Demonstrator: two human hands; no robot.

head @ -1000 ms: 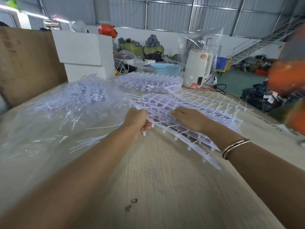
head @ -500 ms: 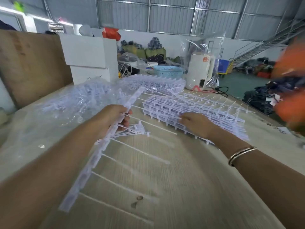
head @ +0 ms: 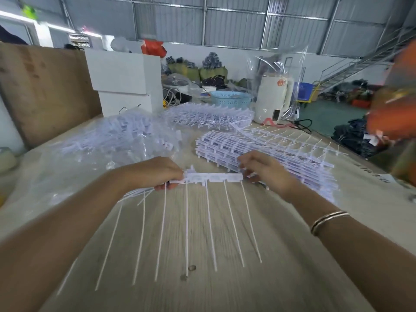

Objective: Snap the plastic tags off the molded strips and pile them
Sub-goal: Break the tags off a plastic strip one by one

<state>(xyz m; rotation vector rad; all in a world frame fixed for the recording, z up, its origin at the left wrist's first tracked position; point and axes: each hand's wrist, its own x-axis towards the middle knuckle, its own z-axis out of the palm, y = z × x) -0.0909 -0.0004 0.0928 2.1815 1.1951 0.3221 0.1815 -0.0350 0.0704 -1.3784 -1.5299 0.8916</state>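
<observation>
While the view is blurred by motion, the layout reads clearly enough from left to right. At far left a clear bag of loose plastic pieces (head: pixel 117 140) lies on the wooden table (head: pixel 225 289), well apart from the work in hand. The left hand (head: pixel 155 172) has its fingers curled round the left end of a molded strip (head: pixel 213 177), with a few thin stems bunched under the palm. This strip runs crosswise between the hands, long axis left to right, held just above the table; its long thin stems (head: pixel 209 228) hang toward the person in a comb. The right hand (head: pixel 263 170) pinches the strip's right end with fingertips and thumb. Both hands are equally near; judged from this, a snap would call for bending across that crosswise axis, working inward from either end.

Just beyond the right hand lies the stack of unprocessed strips (head: pixel 258 152), touching or nearly touching the knuckles. A wrist bangle (head: pixel 328 221) shows on the right forearm.

Against half a second ago: the strip then hung lengthwise from the left hand alone, running toward the person, while the right hand rested on the stack. It is now level, turned crosswise and held at both ends.
</observation>
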